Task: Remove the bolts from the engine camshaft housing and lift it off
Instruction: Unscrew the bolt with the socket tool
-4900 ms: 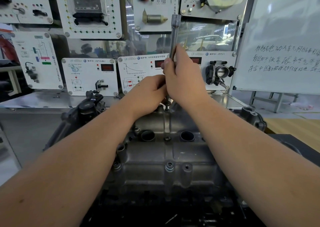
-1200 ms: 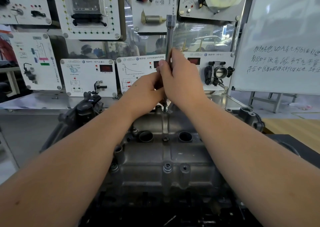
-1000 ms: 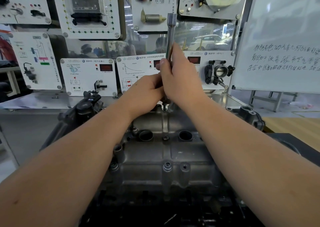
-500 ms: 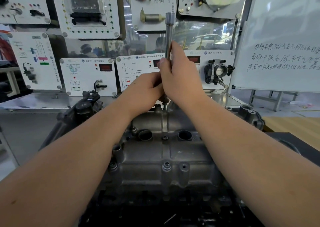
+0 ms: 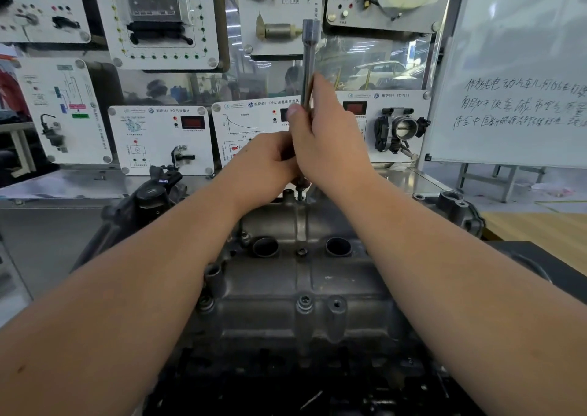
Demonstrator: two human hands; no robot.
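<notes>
The grey cast camshaft housing (image 5: 298, 285) lies in front of me, with two round plug wells and several bolts. A long steel socket extension (image 5: 308, 53) stands upright over a bolt (image 5: 300, 191) at the housing's far edge; the bolt's thin shank shows below my hands. My right hand (image 5: 327, 142) grips the extension's shaft, thumb on its left side. My left hand (image 5: 263, 164) is curled around the tool's lower end, just above the bolt. One bolt (image 5: 305, 301) sits at the near edge and another (image 5: 301, 252) between the wells.
A wall of training display panels (image 5: 162, 136) stands behind the engine, with a throttle body (image 5: 400, 129) mounted at the right. A whiteboard (image 5: 521, 75) with handwriting leans at the far right. A black engine part (image 5: 152, 196) sits left of the housing.
Both hands have stayed on the upright extension at the far bolt. The tool has wobbled slightly from side to side; the bolt's shank now shows below the hands.
</notes>
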